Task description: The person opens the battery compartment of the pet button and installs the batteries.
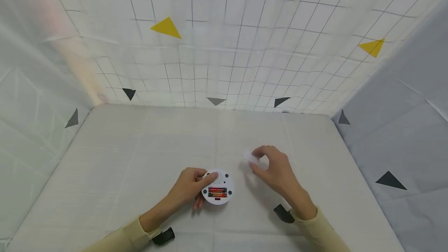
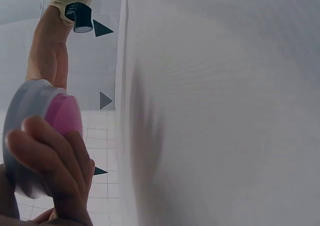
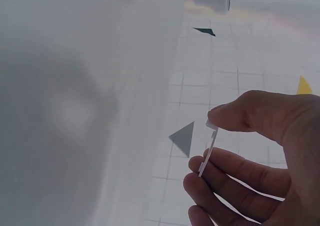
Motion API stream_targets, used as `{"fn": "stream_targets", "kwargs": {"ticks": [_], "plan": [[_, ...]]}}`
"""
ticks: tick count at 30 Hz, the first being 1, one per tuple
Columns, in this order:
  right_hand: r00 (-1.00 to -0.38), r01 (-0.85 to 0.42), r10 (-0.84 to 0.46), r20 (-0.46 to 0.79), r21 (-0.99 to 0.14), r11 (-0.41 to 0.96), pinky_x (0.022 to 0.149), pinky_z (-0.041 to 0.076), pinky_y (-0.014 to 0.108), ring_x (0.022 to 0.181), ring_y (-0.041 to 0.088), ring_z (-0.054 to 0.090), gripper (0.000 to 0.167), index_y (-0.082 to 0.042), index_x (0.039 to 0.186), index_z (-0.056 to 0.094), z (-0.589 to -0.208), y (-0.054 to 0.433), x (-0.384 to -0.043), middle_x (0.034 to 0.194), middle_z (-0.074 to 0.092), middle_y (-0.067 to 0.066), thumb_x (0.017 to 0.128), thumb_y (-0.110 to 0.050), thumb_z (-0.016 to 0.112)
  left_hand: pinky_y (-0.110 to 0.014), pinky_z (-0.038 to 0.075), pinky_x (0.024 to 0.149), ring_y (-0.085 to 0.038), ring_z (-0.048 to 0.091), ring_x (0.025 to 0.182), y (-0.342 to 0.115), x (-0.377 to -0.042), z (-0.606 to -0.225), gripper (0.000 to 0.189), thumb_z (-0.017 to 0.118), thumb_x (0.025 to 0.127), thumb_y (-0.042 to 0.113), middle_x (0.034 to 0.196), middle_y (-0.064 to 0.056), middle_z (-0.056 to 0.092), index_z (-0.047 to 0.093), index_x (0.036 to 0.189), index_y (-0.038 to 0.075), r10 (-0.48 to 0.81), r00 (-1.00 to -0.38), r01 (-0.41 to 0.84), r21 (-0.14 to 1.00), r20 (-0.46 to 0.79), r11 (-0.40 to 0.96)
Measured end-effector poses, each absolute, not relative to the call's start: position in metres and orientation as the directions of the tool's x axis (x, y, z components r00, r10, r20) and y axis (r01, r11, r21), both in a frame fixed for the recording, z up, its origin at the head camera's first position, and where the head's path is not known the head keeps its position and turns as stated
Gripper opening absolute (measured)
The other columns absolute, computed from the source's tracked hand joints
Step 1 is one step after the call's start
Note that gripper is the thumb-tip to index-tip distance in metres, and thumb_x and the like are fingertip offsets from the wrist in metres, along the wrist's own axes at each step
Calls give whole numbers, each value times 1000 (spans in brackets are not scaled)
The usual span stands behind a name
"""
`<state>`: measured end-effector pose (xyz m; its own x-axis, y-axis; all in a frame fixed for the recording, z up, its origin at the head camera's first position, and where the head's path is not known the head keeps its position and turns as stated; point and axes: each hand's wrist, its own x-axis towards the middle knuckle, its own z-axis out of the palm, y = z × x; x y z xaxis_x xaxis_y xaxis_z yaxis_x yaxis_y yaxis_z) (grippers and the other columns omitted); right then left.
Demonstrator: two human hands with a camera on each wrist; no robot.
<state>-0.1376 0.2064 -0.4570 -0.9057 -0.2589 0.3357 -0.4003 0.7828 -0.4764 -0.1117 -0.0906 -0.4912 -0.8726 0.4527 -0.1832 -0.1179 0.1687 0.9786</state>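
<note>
My left hand (image 1: 187,186) grips a round white sound button (image 1: 226,184), thumb across its speaker holes and fingers behind. Its underside faces up, with several dark round feet and an uncovered battery compartment holding two red batteries (image 1: 217,192). The left wrist view shows the button edge-on, with a pink dome (image 2: 65,115) on its other face. To the right, my right hand (image 1: 280,172) pinches a thin white battery cover (image 1: 250,156) between thumb and fingers, apart from the button. Seen nearly edge-on in the right wrist view, the cover (image 3: 208,151) has a small tab at one end.
Both hands are over a white cloth-covered table (image 1: 157,139). Behind it rises a sheet with a grid (image 1: 224,57) and yellow and dark triangles. Grey-white sheets (image 1: 395,100) hang at both sides. A black wrist device (image 1: 163,236) sits at each sleeve.
</note>
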Motion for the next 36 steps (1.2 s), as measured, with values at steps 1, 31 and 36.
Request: {"fn": "stream_targets", "kwargs": {"ticks": [1, 31, 36], "plan": [[-905, -404, -266, 333, -474, 782, 89, 59, 42, 99, 20, 67, 29, -10, 110, 72, -456, 205, -136, 104, 73, 1, 86, -16, 88, -28, 48, 37, -17, 56, 36, -91, -112, -491, 44, 67, 104, 45, 60, -24, 68, 71, 97, 1, 452, -873, -116, 979, -181, 168], [-834, -552, -451, 318, -498, 669, 90, 60, 37, 98, 10, 65, 33, -18, 112, 71, -439, 186, -116, 104, 71, -9, 85, -22, 90, -28, 49, 37, -16, 58, 37, -92, -114, -493, 45, 69, 102, 48, 56, -14, 67, 71, 95, 4, 425, -883, -138, 975, -201, 174], [-841, -538, -462, 281, -516, 666, 91, 60, 35, 99, 9, 65, 33, -18, 112, 72, -435, 184, -112, 105, 71, -10, 85, -22, 90, -29, 49, 36, -16, 58, 36, -92, -114, -493, 45, 68, 103, 48, 55, -12, 67, 71, 94, 5, 429, -883, -126, 977, -190, 174]]}}
